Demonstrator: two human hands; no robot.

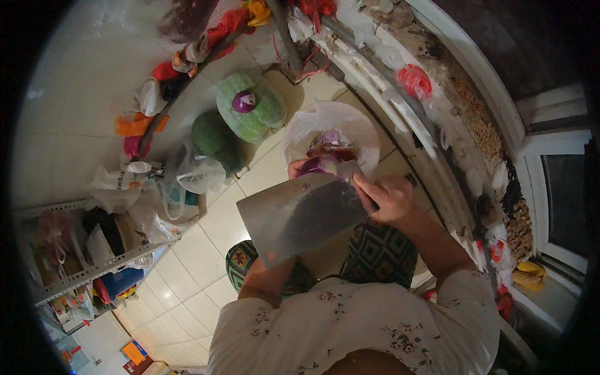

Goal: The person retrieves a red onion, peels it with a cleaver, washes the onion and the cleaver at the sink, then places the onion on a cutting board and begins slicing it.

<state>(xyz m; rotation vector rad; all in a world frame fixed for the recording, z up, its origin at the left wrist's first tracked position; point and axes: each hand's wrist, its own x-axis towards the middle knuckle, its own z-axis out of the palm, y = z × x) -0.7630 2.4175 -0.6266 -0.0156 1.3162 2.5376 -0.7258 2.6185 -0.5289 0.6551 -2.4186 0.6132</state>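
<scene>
My right hand (391, 197) grips a broad metal cleaver (300, 211) at its handle end, the blade slanting down to the left across my view. The blade's upper edge lies against a red onion (318, 165). My left hand (295, 168) holds that onion from the left; most of this hand is hidden behind the blade. Just beyond is a round bin (300, 122) lined with a whitish plastic bag. Purple onion scraps (331, 137) lie inside it. Another red onion (243, 101) rests on top of a large pale-green winter melon (267, 117).
A darker green melon (213, 136) sits beside the pale one. Plastic bags (201, 176) hang by a metal shelf (108, 267) at left. White pipes (384, 101) run along the right, below a ledge with what look like peanuts (483, 126). Tiles (187, 281) cover the floor.
</scene>
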